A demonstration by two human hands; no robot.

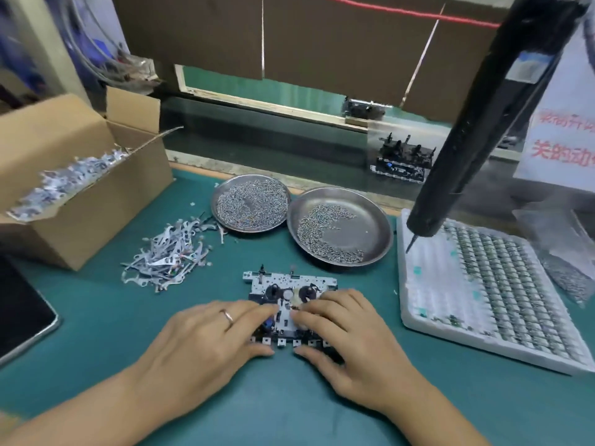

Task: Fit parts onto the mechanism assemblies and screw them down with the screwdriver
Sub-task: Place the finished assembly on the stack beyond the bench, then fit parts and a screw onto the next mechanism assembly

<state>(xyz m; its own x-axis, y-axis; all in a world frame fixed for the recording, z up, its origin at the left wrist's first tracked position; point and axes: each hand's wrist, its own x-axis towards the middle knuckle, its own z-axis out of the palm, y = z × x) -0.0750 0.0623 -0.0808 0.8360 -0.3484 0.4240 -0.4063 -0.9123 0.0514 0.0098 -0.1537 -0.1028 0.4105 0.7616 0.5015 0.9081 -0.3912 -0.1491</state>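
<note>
Both hands are down on the mechanism assembly [289,288] in the middle of the green worktop [112,317]: left hand [206,336] rests flat with fingers straight, right hand [347,329] looks like it's pinching a tiny part on top, hard to tell. Screwdriver [483,123] hangs untouched on the right, over the white tray [418,320], two screw dishes [380,226] just behind.

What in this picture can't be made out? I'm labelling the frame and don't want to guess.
Head view only:
- Near half of the mechanism assembly: covered by the left hand and right hand.
- What the fingertips press or pinch there: too small, blurred.
- Top of the hanging screwdriver: cut off by the upper edge.
- Red sign text: cut by the right edge.
- Screws in the two metal dishes: too small to tell types.
</note>
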